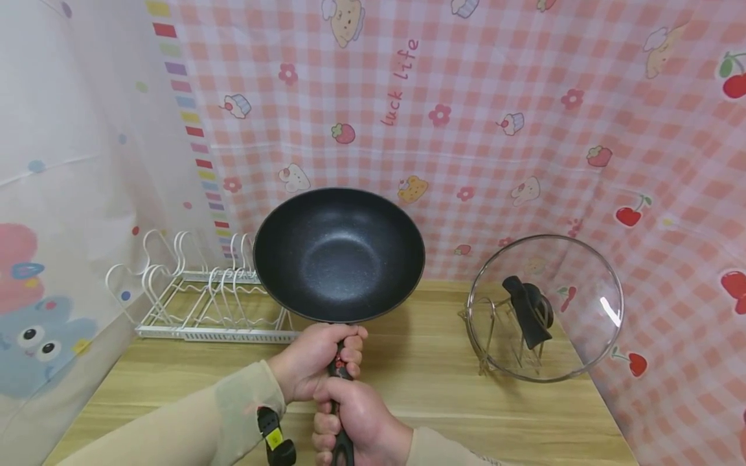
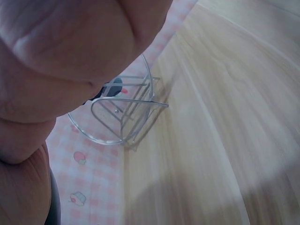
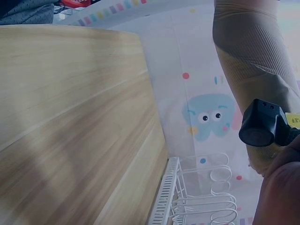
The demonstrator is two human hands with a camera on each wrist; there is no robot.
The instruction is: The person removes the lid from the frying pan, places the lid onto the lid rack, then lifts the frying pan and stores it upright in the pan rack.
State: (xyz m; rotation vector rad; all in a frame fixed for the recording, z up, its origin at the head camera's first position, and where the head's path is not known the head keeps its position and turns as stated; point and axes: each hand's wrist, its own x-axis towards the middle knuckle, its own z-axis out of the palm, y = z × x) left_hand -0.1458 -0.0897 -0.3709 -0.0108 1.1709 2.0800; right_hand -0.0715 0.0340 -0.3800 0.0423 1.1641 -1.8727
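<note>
A black wok [image 1: 340,255] is held up over the wooden table, its hollow side facing the head camera. My left hand [image 1: 317,359] grips the upper part of its black handle [image 1: 342,446], close below the rim. Just beneath it, my right hand [image 1: 364,421] wraps round the lower handle, and the handle's end loop shows under the fingers. The two hands touch. In the left wrist view, curled fingers [image 2: 70,61] fill the upper left, with a dark edge of the wok beside them. From the right wrist, part of a hand shows at the lower right edge.
A white wire dish rack [image 1: 192,304] stands at the back left, partly behind the wok. On the right, a glass lid [image 1: 559,310] with a black knob leans in a metal wire stand [image 1: 492,336]. Patterned cloth [image 1: 495,84] hangs round the wooden table [image 1: 454,414].
</note>
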